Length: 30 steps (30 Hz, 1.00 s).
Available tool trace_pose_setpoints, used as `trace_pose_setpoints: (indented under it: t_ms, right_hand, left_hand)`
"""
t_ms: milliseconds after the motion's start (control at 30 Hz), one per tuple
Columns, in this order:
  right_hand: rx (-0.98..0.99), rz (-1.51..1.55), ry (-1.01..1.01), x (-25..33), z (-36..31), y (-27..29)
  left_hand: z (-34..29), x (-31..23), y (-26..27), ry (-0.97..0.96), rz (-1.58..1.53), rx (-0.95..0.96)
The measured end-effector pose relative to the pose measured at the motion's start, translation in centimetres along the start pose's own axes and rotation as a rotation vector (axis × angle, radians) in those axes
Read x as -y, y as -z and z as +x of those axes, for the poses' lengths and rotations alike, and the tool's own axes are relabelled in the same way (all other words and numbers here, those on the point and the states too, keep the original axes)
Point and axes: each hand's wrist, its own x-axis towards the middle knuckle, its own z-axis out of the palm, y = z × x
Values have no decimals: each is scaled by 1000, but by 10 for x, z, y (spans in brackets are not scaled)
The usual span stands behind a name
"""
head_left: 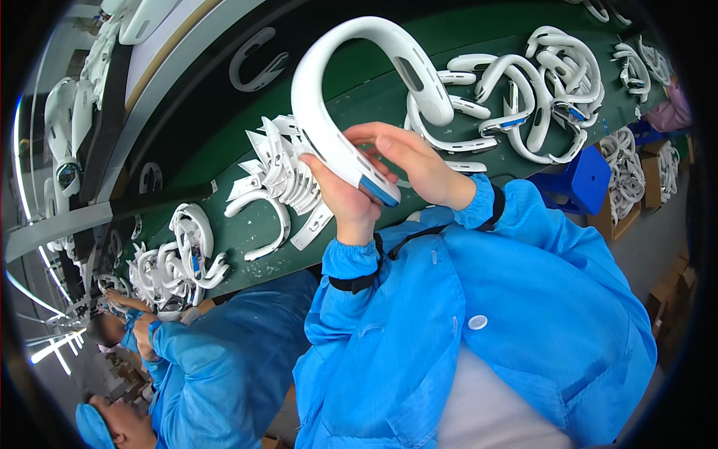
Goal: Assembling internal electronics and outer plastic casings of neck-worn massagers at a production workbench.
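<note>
Head view: left hand [345, 196] has the white band [314, 101] gripped low, near its blue tip [379, 191]. Right hand [422, 166] half curled, fingers at the band's inner side; can't tell if they grip. Band's up over the bench [366, 101], by the near edge, shells [288, 168] left. I'd hold firm left, light right, and tilt away from the shells to avoid scuffs.

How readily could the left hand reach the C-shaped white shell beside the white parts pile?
No, probably not readily: the left hand holds the white neck fan, though the C-shaped white shell looks uncovered.
</note>
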Motion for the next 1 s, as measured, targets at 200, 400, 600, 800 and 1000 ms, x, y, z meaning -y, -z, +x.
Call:
trace_pose_setpoints:
  t_ms: [200, 400, 600, 800, 1000]
  right_hand:
    - [-17, -302, 96, -20, 6, -5]
    - [-198, -722, 233, -17, 10, -17]
    - [-214, -1007, 469, -28, 14, -17]
    - [-246, -536, 185, -14, 21, -10]
    - [-234, 358, -97, -9, 40, 23]
  left_hand:
    - [12, 2, 0, 59, -124, -191]
    - [22, 15, 1, -50, -47, -256]
    - [23, 20, 20, -151, 120, -154]
    - [21, -2, -23, -6, -213, -271]
    - [16, 0, 6, -108, 412, 199]
